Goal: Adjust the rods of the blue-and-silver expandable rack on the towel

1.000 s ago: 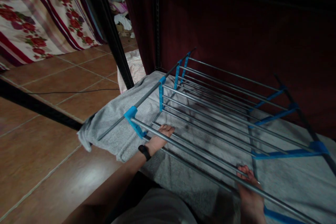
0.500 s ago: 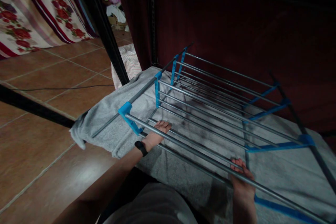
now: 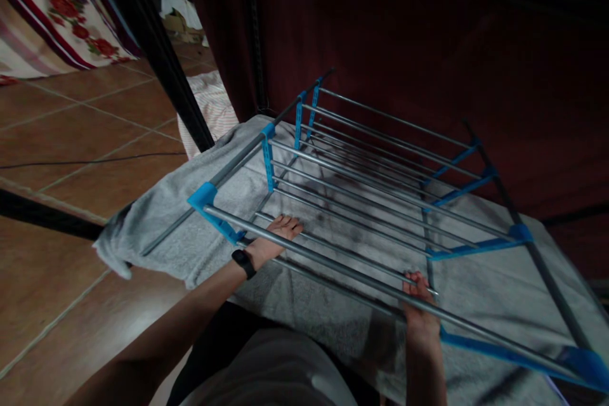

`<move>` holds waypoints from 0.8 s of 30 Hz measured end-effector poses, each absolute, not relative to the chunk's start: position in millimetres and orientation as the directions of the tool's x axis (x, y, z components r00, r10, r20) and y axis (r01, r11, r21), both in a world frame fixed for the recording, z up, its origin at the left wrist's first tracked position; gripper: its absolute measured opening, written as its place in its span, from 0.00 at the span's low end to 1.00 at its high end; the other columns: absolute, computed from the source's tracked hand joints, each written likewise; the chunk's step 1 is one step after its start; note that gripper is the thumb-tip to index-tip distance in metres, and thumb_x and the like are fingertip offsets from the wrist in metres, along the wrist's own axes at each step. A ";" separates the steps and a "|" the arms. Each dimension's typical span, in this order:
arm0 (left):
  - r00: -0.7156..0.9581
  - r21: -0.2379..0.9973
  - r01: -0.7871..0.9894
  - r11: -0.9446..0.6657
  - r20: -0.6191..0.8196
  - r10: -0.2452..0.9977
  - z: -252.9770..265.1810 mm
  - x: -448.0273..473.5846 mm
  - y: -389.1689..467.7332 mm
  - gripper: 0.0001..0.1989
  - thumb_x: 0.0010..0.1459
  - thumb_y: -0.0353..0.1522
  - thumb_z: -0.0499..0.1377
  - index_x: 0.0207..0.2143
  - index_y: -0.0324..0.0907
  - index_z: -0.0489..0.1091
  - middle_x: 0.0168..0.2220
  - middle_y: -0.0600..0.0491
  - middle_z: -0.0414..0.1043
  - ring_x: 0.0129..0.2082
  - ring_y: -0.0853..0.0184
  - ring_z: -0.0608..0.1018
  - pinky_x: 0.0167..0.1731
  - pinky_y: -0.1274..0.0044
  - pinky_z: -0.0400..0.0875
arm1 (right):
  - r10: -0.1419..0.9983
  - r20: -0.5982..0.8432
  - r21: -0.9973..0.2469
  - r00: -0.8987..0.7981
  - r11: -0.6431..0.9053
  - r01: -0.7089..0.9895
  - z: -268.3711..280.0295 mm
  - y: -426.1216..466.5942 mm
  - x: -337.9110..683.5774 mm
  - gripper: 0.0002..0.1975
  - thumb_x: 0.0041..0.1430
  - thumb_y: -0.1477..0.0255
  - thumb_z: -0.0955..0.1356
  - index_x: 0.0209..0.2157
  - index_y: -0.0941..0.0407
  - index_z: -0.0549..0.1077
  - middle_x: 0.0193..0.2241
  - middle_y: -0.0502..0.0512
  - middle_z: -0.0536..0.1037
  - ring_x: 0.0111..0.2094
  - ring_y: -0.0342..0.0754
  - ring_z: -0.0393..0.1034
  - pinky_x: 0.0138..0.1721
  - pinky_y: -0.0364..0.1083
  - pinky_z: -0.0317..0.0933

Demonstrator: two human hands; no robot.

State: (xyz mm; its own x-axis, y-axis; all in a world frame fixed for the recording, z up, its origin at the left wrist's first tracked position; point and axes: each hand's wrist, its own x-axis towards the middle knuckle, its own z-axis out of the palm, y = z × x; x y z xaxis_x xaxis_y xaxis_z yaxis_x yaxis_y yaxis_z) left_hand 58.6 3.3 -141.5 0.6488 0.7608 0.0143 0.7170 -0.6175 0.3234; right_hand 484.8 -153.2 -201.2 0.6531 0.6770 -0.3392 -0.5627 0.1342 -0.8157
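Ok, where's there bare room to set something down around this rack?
Bare gray blanket shows left of the rack, and right of the right hand, behind the front rail. Tiled floor is open left of the left forearm. Crowded: the middle, where bars run close together.

Black wristband (image 3: 243, 263), grey top (image 3: 271, 371)

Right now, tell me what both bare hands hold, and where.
A thin grey metal rod within the blue-jointed metal rack: left hand near its left end, right hand near its right end.
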 end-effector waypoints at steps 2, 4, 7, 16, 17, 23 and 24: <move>0.658 0.314 0.713 -0.627 0.009 0.753 -140.2 59.0 4.4 0.19 0.65 0.24 0.47 0.52 0.41 0.72 0.53 0.42 0.73 0.52 0.54 0.72 0.61 0.62 0.61 | 0.614 -0.375 -0.809 0.695 0.149 -0.569 -198.9 -152.0 482.8 0.12 0.42 0.81 0.72 0.29 0.51 0.75 0.29 0.46 0.81 0.29 0.43 0.79 0.36 0.41 0.78; 0.662 0.305 0.712 -0.633 0.011 0.749 -140.5 59.0 5.2 0.19 0.65 0.24 0.48 0.53 0.42 0.72 0.54 0.43 0.72 0.53 0.55 0.72 0.62 0.62 0.60 | 0.583 -0.405 -0.800 0.704 0.148 -0.582 -197.2 -151.8 482.4 0.12 0.41 0.81 0.70 0.28 0.51 0.75 0.29 0.47 0.81 0.30 0.44 0.80 0.37 0.42 0.78; 0.658 0.307 0.716 -0.628 0.006 0.753 -143.2 58.7 5.7 0.19 0.65 0.24 0.50 0.54 0.42 0.73 0.55 0.42 0.73 0.55 0.54 0.72 0.63 0.60 0.61 | 0.586 -0.413 -0.787 0.697 0.156 -0.597 -196.9 -152.7 483.1 0.10 0.42 0.80 0.70 0.29 0.52 0.76 0.31 0.49 0.82 0.33 0.45 0.81 0.38 0.44 0.79; 0.634 0.259 0.748 -0.611 -0.006 0.773 -148.8 57.1 6.1 0.24 0.64 0.21 0.46 0.56 0.41 0.71 0.57 0.42 0.73 0.59 0.54 0.72 0.64 0.59 0.61 | 0.567 -0.388 -0.792 0.726 0.198 -0.578 -206.8 -148.3 475.5 0.09 0.46 0.78 0.74 0.30 0.53 0.74 0.32 0.46 0.80 0.33 0.41 0.78 0.42 0.39 0.76; 0.624 0.250 0.757 -0.604 0.000 0.782 -148.7 56.8 6.0 0.24 0.64 0.21 0.46 0.56 0.42 0.71 0.56 0.43 0.74 0.58 0.55 0.73 0.64 0.60 0.61 | 0.567 -0.379 -0.792 0.731 0.211 -0.573 -206.7 -148.1 473.5 0.09 0.47 0.76 0.75 0.31 0.53 0.74 0.32 0.46 0.80 0.33 0.41 0.78 0.41 0.39 0.76; 0.578 0.205 0.795 -0.571 0.034 0.816 -144.1 53.1 5.6 0.22 0.63 0.21 0.47 0.52 0.42 0.73 0.48 0.44 0.76 0.51 0.56 0.76 0.58 0.61 0.67 | 0.571 -0.352 -0.782 0.742 0.256 -0.568 -204.4 -147.7 462.7 0.08 0.52 0.72 0.76 0.33 0.52 0.74 0.33 0.44 0.79 0.35 0.38 0.77 0.47 0.38 0.73; 0.570 0.191 0.801 -0.567 0.043 0.821 -142.5 52.1 5.9 0.21 0.63 0.22 0.47 0.51 0.41 0.73 0.47 0.44 0.76 0.50 0.55 0.77 0.57 0.60 0.68 | 0.562 -0.357 -0.781 0.746 0.260 -0.569 -204.7 -146.6 461.8 0.09 0.52 0.72 0.76 0.33 0.52 0.74 0.33 0.43 0.79 0.35 0.38 0.77 0.47 0.38 0.73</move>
State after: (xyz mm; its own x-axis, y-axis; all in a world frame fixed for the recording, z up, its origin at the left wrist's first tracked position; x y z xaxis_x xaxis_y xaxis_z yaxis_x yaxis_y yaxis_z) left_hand 52.1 5.9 -142.5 0.5700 0.8205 0.0428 0.8014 -0.5667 0.1915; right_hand 461.8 -146.6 -204.7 0.7464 0.5617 -0.3568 -0.5686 0.2596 -0.7806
